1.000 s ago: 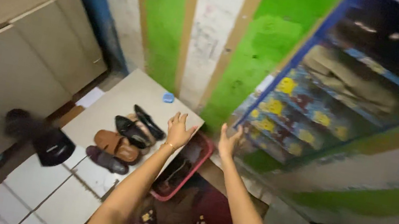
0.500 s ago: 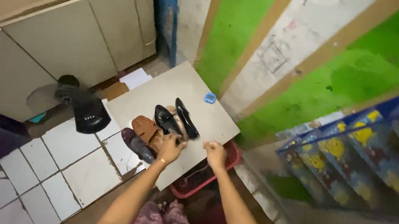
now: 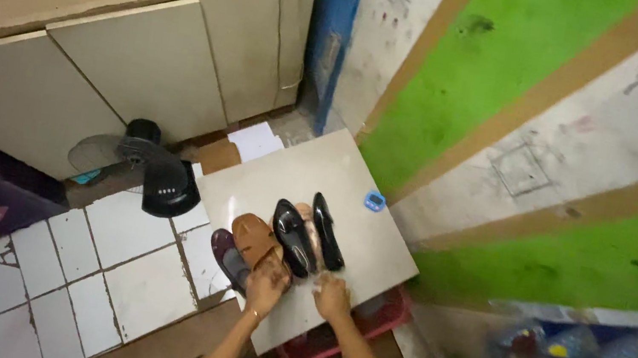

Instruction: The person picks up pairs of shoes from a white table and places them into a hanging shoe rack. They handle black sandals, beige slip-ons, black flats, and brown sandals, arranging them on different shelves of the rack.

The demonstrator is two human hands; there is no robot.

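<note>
Left hand: the left hand lies on the heel end of the brown sandal, fingers curled down over it; whether they actually pinch it cannot be told.
Right hand: the right hand rests just beside the left one, fingers loosely bent, at the near end of the black shoes; it touches the board or the shoe heels, which of the two cannot be told.
Brown sandal: directly ahead of the left hand, lying flat on the pale board.
Black shoes: a glossy pair, side by side, just ahead of and between both hands, toes pointing away.
Dark shoe: a dark purple shoe just left of the left hand, at the board's edge.
Board: under both hands, lying over a red basket that shows to the right of the right hand.
Blue object: a small blue thing on the board, well ahead of the right hand.
Fan: a black floor fan on the white tiles, well to the left of the left hand, before the beige cabinet.
</note>
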